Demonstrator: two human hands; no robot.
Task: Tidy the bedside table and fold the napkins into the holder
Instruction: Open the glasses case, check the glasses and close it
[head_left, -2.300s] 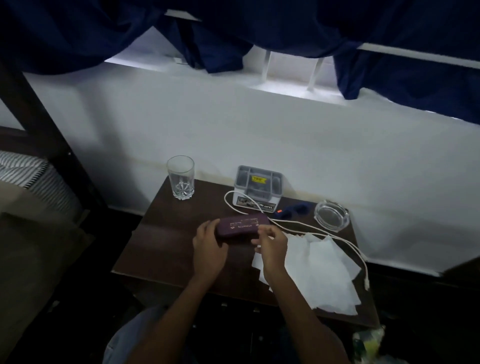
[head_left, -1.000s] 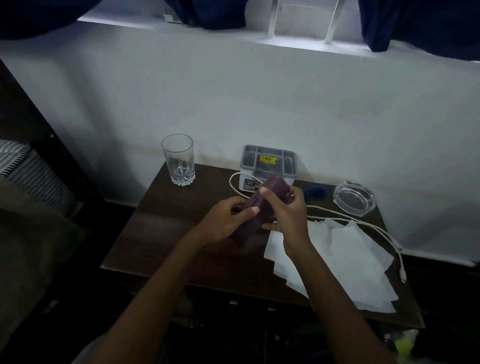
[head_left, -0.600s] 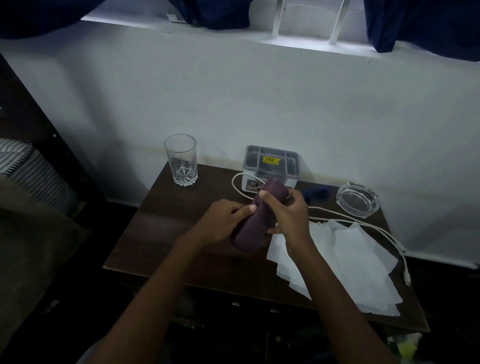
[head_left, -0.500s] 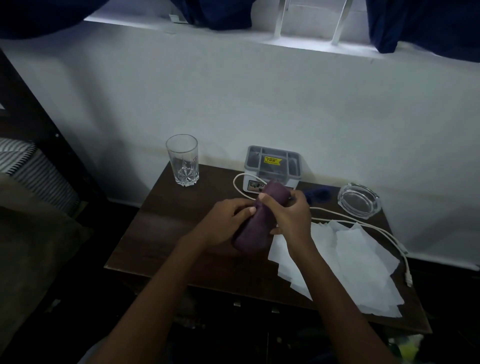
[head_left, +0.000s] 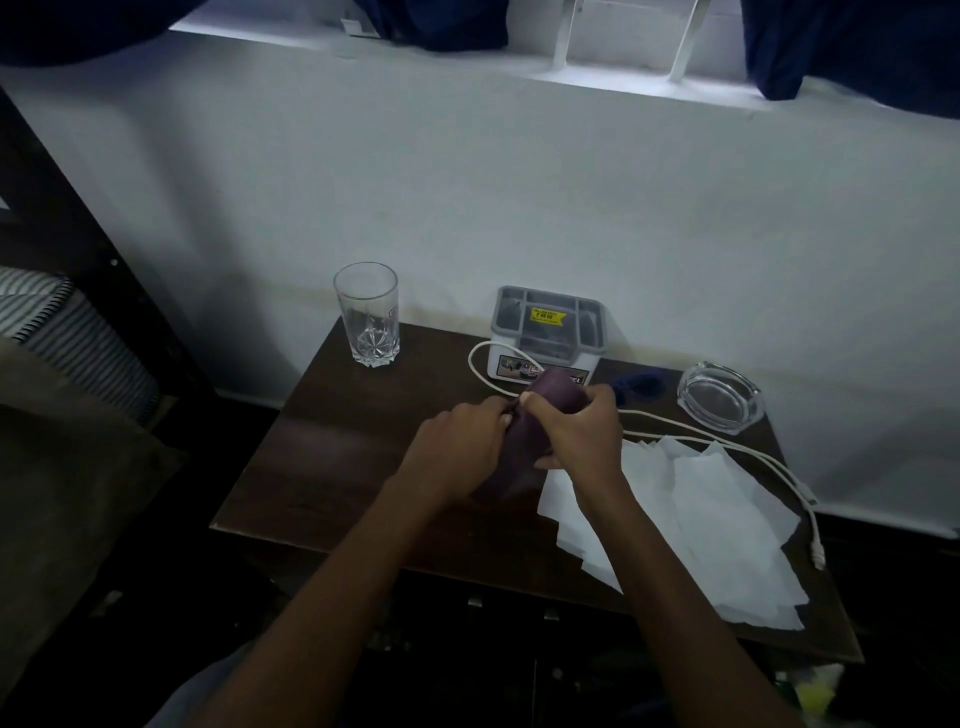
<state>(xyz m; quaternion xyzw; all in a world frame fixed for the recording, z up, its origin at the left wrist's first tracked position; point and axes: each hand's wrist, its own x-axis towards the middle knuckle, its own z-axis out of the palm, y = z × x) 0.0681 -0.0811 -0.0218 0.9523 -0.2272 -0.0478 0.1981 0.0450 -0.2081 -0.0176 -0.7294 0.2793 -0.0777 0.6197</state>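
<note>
Gripping a purple case (head_left: 521, 457), tilted and held just above the desk (head_left: 337, 452) near its middle: left hand (head_left: 457, 452) curled round the near-left side, right hand (head_left: 576, 436) curled over the far end, thumb on the seam. No writing shows on the case.

- Napkins (head_left: 701, 519): white, loose, overlapping, flat on the desk's right half, just right of the case.
- Holder (head_left: 548, 338): grey, compartmented, at the far edge against the wall. Its yellow price sticker appears to read 49.00. The front label is too small and too hidden to read.
- Cable (head_left: 727, 441): white, looped before the holder, trailing right across the napkins.
- Glass (head_left: 368, 322): upright, far left corner, small unreadable sticker.
- Ashtray (head_left: 719, 397): clear glass, far right.
- Dark blue item (head_left: 636, 387): between holder and ashtray, indistinct.
</note>
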